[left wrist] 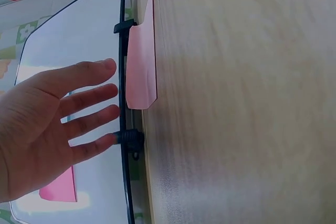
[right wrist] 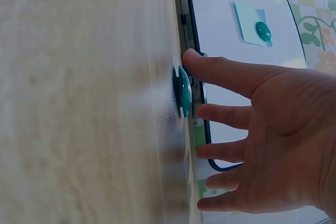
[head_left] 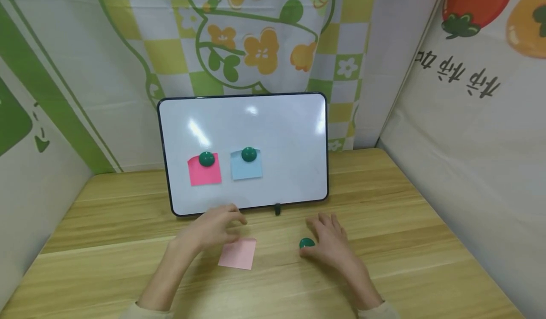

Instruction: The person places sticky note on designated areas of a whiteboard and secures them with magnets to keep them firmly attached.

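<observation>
**Two hands over a note and a magnet in front of a small whiteboard**

The left hand (head_left: 215, 226) hovers with fingers spread and nearly straight, holding nothing. Its fingertips reach over the top edge of a pale pink square sticky note (head_left: 238, 253) that lies flat on the light wooden desk (head_left: 128, 243). From the head view it is hard to tell whether the fingers touch the paper; the left wrist view shows them lifted above it.

The right hand (head_left: 330, 238) is also open, fingers spread and relaxed. Its thumb rests against a round dark green magnet (head_left: 306, 243) sitting on the desk. The hand partly covers the magnet from above. The right wrist view shows the magnet edge-on and the thumb tip at its rim, not curled around it.

Both forearms enter from the bottom edge, cut off at cream-coloured sleeves.

Just behind the hands stands a white rectangular whiteboard with a black frame (head_left: 243, 143), propped upright on small black feet. On it a bright pink sticky note (head_left: 204, 172) and a light blue sticky note (head_left: 246, 167) hang side by side, each pinned by a green magnet. Printed fabric with flowers and fruit surrounds the desk.
</observation>
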A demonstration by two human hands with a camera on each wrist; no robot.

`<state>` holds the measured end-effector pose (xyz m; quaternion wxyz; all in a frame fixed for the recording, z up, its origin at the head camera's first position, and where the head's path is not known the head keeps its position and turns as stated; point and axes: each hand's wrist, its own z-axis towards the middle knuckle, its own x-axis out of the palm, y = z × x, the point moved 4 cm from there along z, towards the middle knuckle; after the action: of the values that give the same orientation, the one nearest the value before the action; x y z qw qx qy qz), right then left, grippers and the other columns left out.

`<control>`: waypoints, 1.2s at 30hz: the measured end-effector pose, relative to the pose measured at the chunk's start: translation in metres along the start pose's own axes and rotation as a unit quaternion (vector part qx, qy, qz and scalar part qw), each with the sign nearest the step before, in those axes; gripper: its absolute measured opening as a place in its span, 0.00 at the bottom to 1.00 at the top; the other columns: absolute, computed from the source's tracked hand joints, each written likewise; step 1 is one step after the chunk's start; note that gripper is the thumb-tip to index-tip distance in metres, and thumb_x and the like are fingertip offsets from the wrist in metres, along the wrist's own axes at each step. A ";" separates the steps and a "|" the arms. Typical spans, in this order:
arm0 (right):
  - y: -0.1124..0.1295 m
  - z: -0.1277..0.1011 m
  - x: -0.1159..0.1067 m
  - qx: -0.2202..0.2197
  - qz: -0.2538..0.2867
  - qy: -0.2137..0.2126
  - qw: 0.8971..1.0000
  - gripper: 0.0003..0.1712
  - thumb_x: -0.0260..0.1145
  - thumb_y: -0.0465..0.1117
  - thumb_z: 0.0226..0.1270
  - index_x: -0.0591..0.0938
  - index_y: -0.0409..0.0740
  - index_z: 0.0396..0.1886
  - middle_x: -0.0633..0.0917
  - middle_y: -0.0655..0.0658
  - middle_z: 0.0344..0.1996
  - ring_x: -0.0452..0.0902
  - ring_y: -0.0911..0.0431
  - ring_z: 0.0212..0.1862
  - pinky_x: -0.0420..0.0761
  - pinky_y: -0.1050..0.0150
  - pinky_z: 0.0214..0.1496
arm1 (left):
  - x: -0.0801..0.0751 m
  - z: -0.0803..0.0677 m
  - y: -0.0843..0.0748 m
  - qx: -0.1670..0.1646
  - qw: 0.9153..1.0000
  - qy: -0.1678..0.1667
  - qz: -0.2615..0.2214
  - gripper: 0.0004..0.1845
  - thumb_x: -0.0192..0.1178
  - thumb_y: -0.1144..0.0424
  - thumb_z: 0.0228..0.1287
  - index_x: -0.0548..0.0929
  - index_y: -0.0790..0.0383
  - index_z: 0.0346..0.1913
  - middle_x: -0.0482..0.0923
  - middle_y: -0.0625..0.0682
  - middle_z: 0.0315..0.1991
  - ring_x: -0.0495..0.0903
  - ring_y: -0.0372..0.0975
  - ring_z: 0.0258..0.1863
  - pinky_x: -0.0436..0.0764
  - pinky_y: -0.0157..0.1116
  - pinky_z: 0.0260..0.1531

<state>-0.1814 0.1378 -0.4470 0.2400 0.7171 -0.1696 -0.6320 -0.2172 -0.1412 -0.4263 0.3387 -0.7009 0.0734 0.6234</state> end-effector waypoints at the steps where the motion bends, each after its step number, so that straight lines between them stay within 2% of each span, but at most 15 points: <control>1: 0.000 0.000 0.000 0.000 -0.002 0.000 1.000 0.43 0.79 0.48 0.48 0.75 0.43 0.66 0.61 0.27 0.73 0.42 0.27 0.76 0.46 0.27 0.72 | 0.001 0.000 0.000 -0.008 1.000 0.008 -0.006 0.16 0.70 0.63 0.58 0.86 0.56 0.50 0.80 0.47 0.46 0.78 0.44 0.49 0.77 0.47 0.54; 7: 0.000 0.000 0.001 -0.008 -0.008 -0.002 1.000 0.39 0.81 0.47 0.45 0.79 0.45 0.60 0.66 0.29 0.71 0.45 0.26 0.75 0.49 0.27 0.71 | 0.003 -0.001 -0.001 -0.060 0.997 0.043 -0.023 0.15 0.69 0.66 0.57 0.86 0.53 0.48 0.79 0.44 0.44 0.78 0.40 0.45 0.79 0.43 0.51; 11: -0.002 0.000 0.002 -0.009 -0.012 0.000 1.000 0.37 0.81 0.46 0.45 0.81 0.45 0.59 0.68 0.31 0.70 0.46 0.26 0.75 0.50 0.27 0.71 | 0.004 -0.003 -0.001 -0.073 0.996 0.048 -0.026 0.14 0.68 0.67 0.58 0.86 0.52 0.47 0.79 0.43 0.41 0.77 0.38 0.41 0.79 0.42 0.48; 18: -0.003 0.000 0.003 -0.013 -0.024 -0.006 1.000 0.28 0.80 0.45 0.48 0.85 0.49 0.51 0.70 0.31 0.69 0.50 0.26 0.74 0.54 0.27 0.70 | 0.008 -0.004 0.001 -0.101 0.992 0.063 -0.041 0.13 0.66 0.70 0.60 0.86 0.51 0.46 0.82 0.42 0.39 0.78 0.37 0.42 0.79 0.41 0.50; 24: -0.002 0.000 0.003 -0.021 -0.037 -0.018 0.999 0.19 0.80 0.44 0.49 0.87 0.51 0.43 0.73 0.32 0.67 0.55 0.26 0.73 0.56 0.29 0.70 | 0.011 -0.003 0.002 -0.105 0.991 0.076 -0.043 0.14 0.64 0.73 0.59 0.87 0.52 0.45 0.80 0.44 0.35 0.75 0.37 0.36 0.79 0.41 0.44; 36: 0.001 0.005 0.000 -0.051 -0.033 -0.068 0.996 0.20 0.81 0.43 0.46 0.88 0.49 0.42 0.76 0.36 0.65 0.57 0.30 0.73 0.57 0.33 0.73 | 0.011 0.000 0.000 -0.081 0.992 0.082 -0.051 0.16 0.61 0.77 0.57 0.87 0.56 0.44 0.81 0.46 0.35 0.75 0.37 0.35 0.78 0.40 0.41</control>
<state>-0.1865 0.1367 -0.4470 0.2429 0.6647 -0.1296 -0.6945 -0.2148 -0.1382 -0.4365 0.3045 -0.7776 0.0142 0.5500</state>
